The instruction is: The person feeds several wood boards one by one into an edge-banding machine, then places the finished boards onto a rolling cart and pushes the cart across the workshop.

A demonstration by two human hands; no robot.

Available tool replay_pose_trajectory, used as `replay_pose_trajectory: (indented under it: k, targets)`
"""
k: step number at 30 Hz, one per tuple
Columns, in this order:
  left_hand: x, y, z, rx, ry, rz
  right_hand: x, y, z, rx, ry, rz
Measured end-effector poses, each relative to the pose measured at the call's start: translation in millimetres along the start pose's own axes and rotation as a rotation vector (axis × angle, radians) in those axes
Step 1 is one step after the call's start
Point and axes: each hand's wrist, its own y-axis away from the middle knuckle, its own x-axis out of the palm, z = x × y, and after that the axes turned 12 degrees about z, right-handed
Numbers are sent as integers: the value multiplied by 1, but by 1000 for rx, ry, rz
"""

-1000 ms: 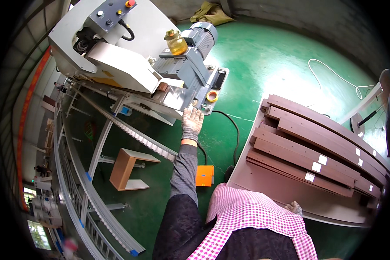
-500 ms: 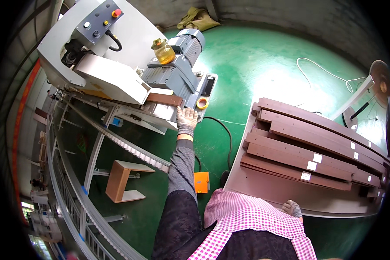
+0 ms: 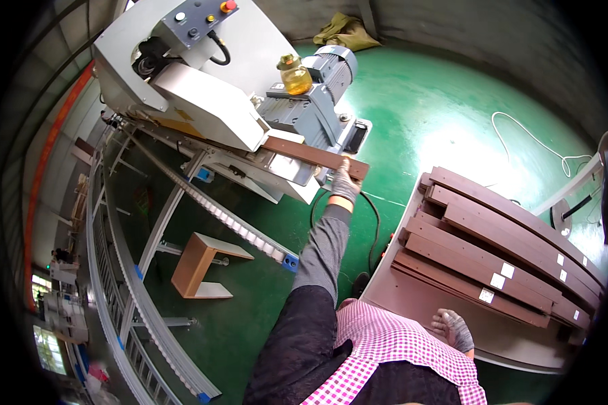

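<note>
Brown strip [image 3: 307, 152] projects farther from the machine than half a sec ago; your L hand [image 3: 346, 182] has shifted outward to its free end. Layout, lg to sm: white machine [image 3: 203, 101] stands ahead & L of you; platform [image 3: 398, 291] lies to your R, bearing stacked brown boards [image 3: 452, 251]; gray gearmotor [image 3: 297, 115] sits just beyond the strip. Ref. strip: inner end is hidden under the machine cover, outer end juts past the bed, ahead of you & slightly L. Long axis runs from machine outward to your R, angling slightly toward you; L hand is at the outer tip, thus nearer; R hand [image 3: 454, 329] is well apart, back & to R. Amber jar [image 3: 295, 77] rests atop gearmotor. Grip: L closed round strip, thumb apparently on top, other fingers mostly hidden; R half-curled near platform edge, nothing seen in it, palm contents can't be told
</note>
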Motion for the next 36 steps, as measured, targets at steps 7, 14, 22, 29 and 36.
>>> replay_pose_trajectory:
  k: [7, 14, 22, 29, 36]
  targets:
    - [22, 57, 69, -80, -6, 51, 58, -64, 78, -297, -40, 194]
    - [53, 132, 131, -208, -135, 151, 104, -149, 138, -350, -316, 189]
    - [57, 201, 197, -218, -164, 408, 54, -106, 133, -516, -420, -60]
    - [-10, 152, 29, 60, -116, 359, -64, 42, 80, -428, -213, -218]
    - [-45, 188, 64, -209, -165, 113, -228, 94, -32, -810, -931, -785]
